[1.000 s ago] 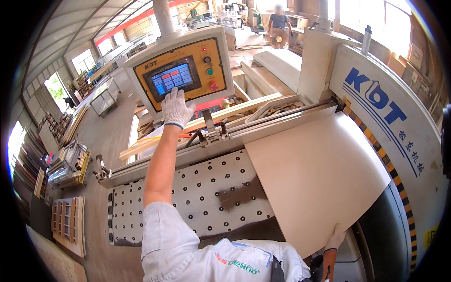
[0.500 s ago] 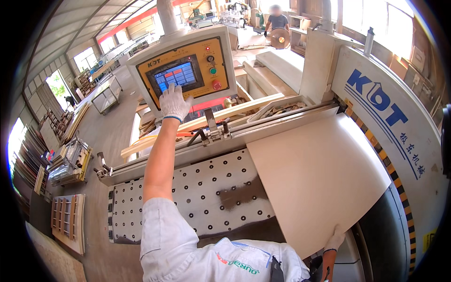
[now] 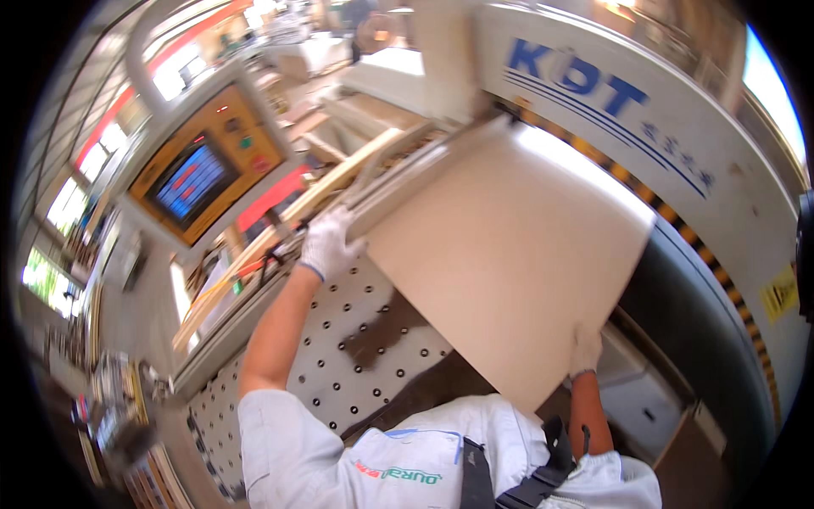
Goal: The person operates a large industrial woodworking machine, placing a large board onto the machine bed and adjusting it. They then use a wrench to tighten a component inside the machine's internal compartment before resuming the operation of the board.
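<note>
Machine housing [image 3: 678, 170]: large white body with blue lettering and a yellow-and-black striped edge, running along the far right side of the panel.
Panel [image 3: 500, 254]: big pale beige board, flat and smooth, lying tilted across the machine bed; this is what I have in both hands.
Perforated table [image 3: 356, 348]: white bed dotted with round holes, just under and to the left of the panel; a dark patch shows on it near the panel's left edge.
Control console [image 3: 203, 170]: orange-faced box with a lit blue screen and a few buttons, standing well to the left of the panel.
Wooden strips [image 3: 280, 237]: long pale lengths lying between the console and the panel's far left corner.
My left hand [image 3: 326, 242]: white glove, arm stretched out, fingers closed on the panel's far left corner.
My right hand [image 3: 585, 352]: white glove, clamped on the panel's near right edge, close to my body.
Clothing: light work shirt with dark straps, below the panel's near edge.
</note>
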A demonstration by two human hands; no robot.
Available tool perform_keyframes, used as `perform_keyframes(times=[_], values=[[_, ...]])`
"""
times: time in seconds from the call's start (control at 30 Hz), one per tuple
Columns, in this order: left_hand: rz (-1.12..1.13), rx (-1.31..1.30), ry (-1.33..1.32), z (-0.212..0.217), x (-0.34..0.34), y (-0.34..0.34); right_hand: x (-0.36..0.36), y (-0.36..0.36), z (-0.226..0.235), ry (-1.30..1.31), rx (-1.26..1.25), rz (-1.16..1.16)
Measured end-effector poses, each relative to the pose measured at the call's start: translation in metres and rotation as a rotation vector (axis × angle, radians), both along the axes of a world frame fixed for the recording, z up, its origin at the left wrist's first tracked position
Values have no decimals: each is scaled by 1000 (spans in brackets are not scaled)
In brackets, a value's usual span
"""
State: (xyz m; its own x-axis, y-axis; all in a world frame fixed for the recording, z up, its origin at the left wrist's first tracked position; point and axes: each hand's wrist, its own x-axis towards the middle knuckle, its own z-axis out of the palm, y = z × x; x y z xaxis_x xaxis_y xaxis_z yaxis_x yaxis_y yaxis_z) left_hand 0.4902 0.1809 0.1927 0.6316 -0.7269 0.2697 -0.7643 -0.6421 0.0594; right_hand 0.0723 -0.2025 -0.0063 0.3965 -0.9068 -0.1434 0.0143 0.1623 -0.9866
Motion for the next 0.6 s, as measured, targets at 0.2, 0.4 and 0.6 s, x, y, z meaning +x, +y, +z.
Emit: perform_keyframes(times=[0.2, 0.4, 0.6], values=[[-83, -100, 258, -151, -68, -80, -3, -7, -12, 11, 10, -17], [30, -112, 180, -170, -86, -104, -4, 1, 3, 22, 68, -114], [40, -116, 164, -168, -86, -103, -6, -4, -7, 59, 65, -99]])
